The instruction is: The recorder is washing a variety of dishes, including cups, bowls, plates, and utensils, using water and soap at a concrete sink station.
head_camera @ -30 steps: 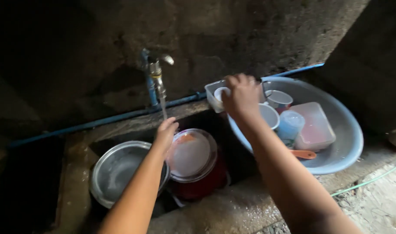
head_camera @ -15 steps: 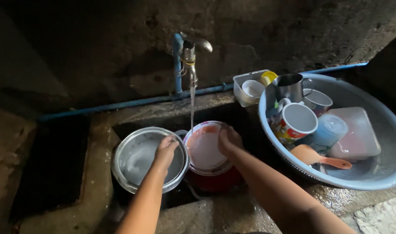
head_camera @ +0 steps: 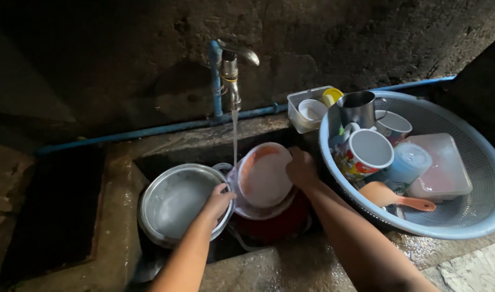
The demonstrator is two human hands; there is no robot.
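A: Head view, item 1?
B: Right hand (head_camera: 302, 167), fingers closed on the rim of a round plate (head_camera: 264, 174), white with an orange edge. The plate is tilted up under the stream from the tap (head_camera: 230, 65); half a second ago it lay flatter over the red bowl (head_camera: 280, 224).

A: Item 2?
B: Left hand (head_camera: 219, 201), curled at the plate's lower edge, just beside the steel pot (head_camera: 177, 203) (whether it truly grips, I cannot tell). It sat on the pot's rim before.

A: Meaning?
B: Judged only: the plate is lifted for rinsing, water striking its top edge.

A: Surroundings?
B: 1 blue basin (head_camera: 474, 227) on the right, holding a patterned mug (head_camera: 365, 151), a steel cup (head_camera: 360, 108), a clear lidded box (head_camera: 442, 167) and an orange spatula (head_camera: 399, 197).
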